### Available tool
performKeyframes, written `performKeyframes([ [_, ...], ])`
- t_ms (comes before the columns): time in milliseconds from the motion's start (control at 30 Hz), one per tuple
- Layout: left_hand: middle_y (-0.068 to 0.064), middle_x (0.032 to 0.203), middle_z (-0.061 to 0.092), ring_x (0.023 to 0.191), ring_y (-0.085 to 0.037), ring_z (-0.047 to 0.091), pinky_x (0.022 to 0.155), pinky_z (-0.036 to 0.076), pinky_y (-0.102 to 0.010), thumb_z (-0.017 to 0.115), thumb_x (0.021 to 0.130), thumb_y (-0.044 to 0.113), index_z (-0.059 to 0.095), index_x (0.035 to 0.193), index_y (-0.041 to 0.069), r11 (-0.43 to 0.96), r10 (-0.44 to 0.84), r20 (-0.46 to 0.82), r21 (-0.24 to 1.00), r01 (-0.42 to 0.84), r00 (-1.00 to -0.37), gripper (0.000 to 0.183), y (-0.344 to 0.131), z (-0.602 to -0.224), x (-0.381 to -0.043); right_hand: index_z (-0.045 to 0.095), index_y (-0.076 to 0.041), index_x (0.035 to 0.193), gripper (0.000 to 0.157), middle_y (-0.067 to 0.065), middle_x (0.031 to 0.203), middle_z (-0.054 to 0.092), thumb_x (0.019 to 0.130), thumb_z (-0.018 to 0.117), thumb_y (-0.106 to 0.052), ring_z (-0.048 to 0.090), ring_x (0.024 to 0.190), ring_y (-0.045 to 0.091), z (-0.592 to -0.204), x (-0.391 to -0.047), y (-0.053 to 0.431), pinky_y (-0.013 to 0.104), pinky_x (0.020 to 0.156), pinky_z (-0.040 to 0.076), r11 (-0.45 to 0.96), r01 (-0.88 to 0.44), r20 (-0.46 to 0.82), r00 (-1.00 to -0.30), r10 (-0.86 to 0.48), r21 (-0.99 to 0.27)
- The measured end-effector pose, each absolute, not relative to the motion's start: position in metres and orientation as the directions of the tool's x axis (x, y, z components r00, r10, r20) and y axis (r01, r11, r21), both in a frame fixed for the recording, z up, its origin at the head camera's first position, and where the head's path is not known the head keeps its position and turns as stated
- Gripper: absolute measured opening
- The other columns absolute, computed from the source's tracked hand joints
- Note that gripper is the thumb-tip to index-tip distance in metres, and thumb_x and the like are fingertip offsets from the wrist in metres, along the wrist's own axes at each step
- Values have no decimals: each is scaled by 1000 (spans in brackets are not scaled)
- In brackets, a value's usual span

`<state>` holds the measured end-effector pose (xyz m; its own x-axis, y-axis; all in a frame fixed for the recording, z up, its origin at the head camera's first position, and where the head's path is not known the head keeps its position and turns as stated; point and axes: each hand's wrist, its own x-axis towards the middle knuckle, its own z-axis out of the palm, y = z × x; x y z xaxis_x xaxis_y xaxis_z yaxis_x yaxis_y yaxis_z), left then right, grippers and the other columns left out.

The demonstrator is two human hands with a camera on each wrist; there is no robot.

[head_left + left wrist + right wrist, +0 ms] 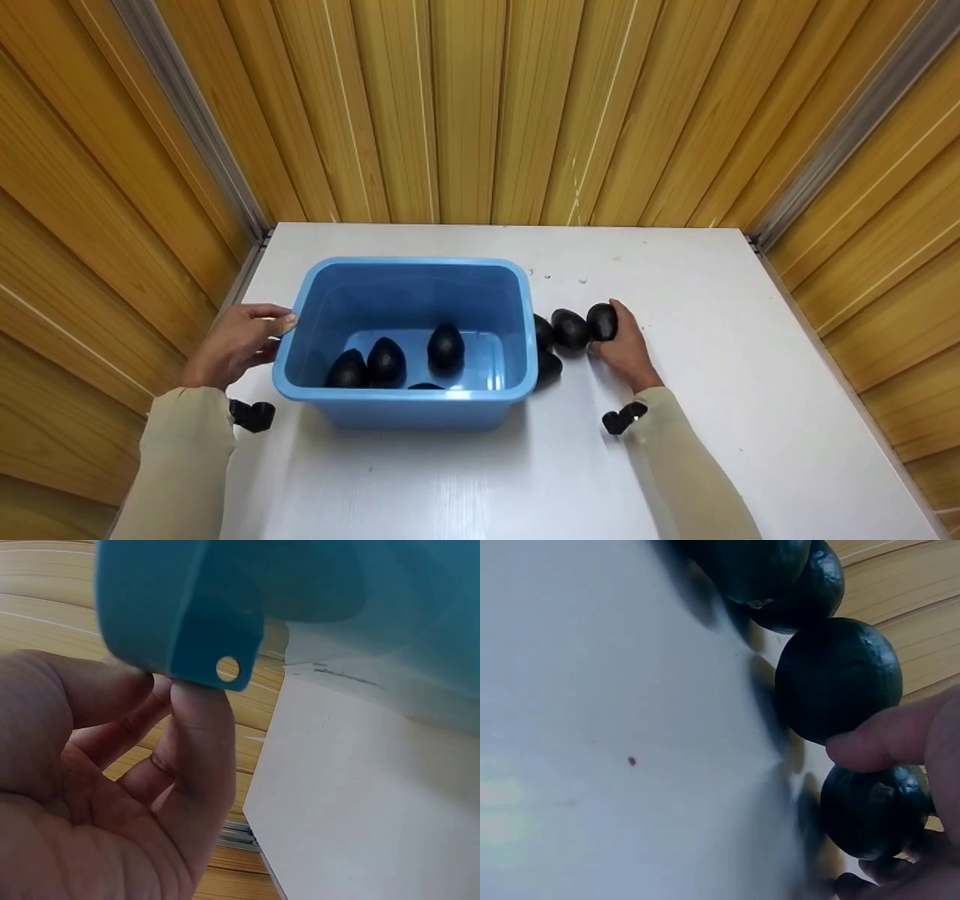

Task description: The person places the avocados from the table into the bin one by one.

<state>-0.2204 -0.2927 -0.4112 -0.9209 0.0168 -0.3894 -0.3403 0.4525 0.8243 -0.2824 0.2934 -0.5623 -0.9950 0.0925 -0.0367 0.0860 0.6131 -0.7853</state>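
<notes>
A blue plastic tub (412,414) stands on the white table with several dark avocados (446,349) inside, one mostly hidden behind its near wall. My left hand (238,341) pinches the tub's left rim between thumb and fingers; the left wrist view shows the rim (217,652) with a small round hole. To the right of the tub, my right hand (628,351) holds a dark avocado (874,814), the rightmost of a row. The thumb (885,741) lies between it and the neighbouring avocado (838,682). Other avocados (550,367) lie against the tub's right side, partly hidden by it.
The white table (712,420) is closed in by wood-patterned walls (465,112) at the back and sides, with grey metal posts (202,112) in the corners. Small specks (582,281) lie behind the row. Each wrist wears a black device (252,415).
</notes>
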Motion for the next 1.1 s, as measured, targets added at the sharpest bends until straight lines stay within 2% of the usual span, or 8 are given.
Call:
performKeyframes([
  [133, -20, 138, 61, 101, -22, 71, 109, 55, -52, 57, 107, 38, 54, 149, 3, 456, 12, -393, 821, -345, -920, 54, -292, -411, -219, 25, -4, 163, 93, 27, 167, 29, 81, 70, -4, 29, 155, 44, -567, -283, 294, 55, 130, 23, 621, 110, -39, -991, 127, -776],
  [267, -20, 140, 61, 102, -23, 71, 110, 53, -52, 58, 107, 39, 54, 149, 4, 451, 11, -398, 821, -350, -917, 55, -291, -412, -220, 29, -6, 162, 90, 25, 165, 36, 85, 76, -11, 34, 152, 44, -571, -282, 298, 57, 128, 26, 616, 115, -30, -989, 147, -780],
  [567, -9, 121, 70, 96, -20, 71, 101, 61, -43, 60, 106, 36, 58, 145, 2, 438, 13, -383, 833, -339, -924, 51, -293, -414, -222, 36, -8, 160, 89, 25, 161, 43, 85, 82, -17, 42, 149, 44, -569, -278, 305, 56, 125, 32, 607, 123, -5, -981, 192, -785],
  [700, -10, 124, 69, 97, -21, 71, 102, 60, -44, 59, 107, 36, 58, 145, 3, 440, 13, -380, 833, -336, -925, 51, -293, -413, -221, 42, -9, 158, 89, 27, 155, 50, 81, 85, -20, 47, 142, 45, -566, -275, 304, 56, 122, 36, 617, 120, 19, -977, 214, -777],
  [867, -13, 127, 67, 98, -22, 70, 102, 60, -43, 58, 107, 36, 57, 146, 4, 446, 7, -395, 824, -351, -919, 51, -292, -413, -220, 50, -9, 153, 84, 27, 147, 58, 77, 86, -14, 55, 134, 44, -555, -270, 299, 54, 117, 41, 620, 91, 71, -970, 232, -780],
  [1100, -17, 134, 63, 101, -21, 71, 105, 58, -47, 58, 107, 38, 56, 147, 4, 450, 14, -382, 828, -336, -924, 52, -293, -412, -218, 55, -8, 149, 83, 26, 145, 61, 74, 87, -9, 58, 131, 41, -529, -264, 286, 51, 113, 43, 577, 30, 128, -964, 232, -816],
])
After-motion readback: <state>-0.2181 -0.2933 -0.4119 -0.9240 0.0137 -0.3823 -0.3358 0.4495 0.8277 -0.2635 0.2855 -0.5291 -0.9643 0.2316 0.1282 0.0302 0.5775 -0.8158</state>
